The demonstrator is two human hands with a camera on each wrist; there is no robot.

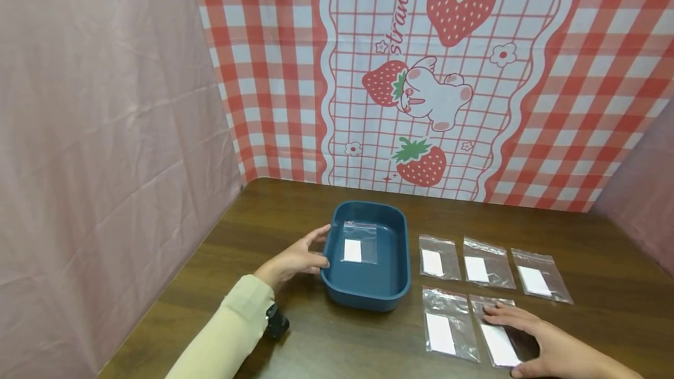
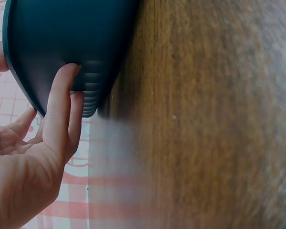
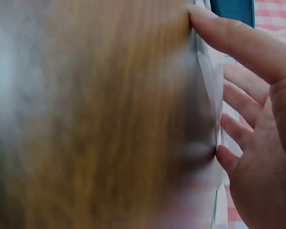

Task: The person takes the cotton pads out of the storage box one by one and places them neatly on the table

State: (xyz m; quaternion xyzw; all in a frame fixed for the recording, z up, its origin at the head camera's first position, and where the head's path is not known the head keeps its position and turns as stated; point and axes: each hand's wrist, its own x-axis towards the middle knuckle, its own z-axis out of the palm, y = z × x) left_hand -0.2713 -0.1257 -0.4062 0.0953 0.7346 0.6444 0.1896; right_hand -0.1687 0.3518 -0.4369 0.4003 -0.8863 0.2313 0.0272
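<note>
A dark blue rectangular bin point(image 1: 363, 301) stands on the table, with a clear zip bag point(image 1: 367, 244) holding a white card flat inside it. My left hand point(image 1: 295, 260) is at the bin's left side; in the left wrist view its fairly straight fingers point(image 2: 58, 102) touch the outer wall and rim. My right hand point(image 1: 547, 341) grips another zip bag point(image 1: 497, 341) at the near right, fingers by its top end and thumb at its lower corner. In the right wrist view that bag point(image 3: 210, 83) appears nearly edge-on.
Beside the gripped bag lies a similar zip bag point(image 1: 441, 332). Behind them, a row holds a left bag point(image 1: 433, 262), a middle bag point(image 1: 478, 269) and a right bag point(image 1: 534, 279). A strawberry-print cloth point(image 1: 295, 104) hangs behind the table; a pink curtain point(image 1: 105, 133) borders the left.
</note>
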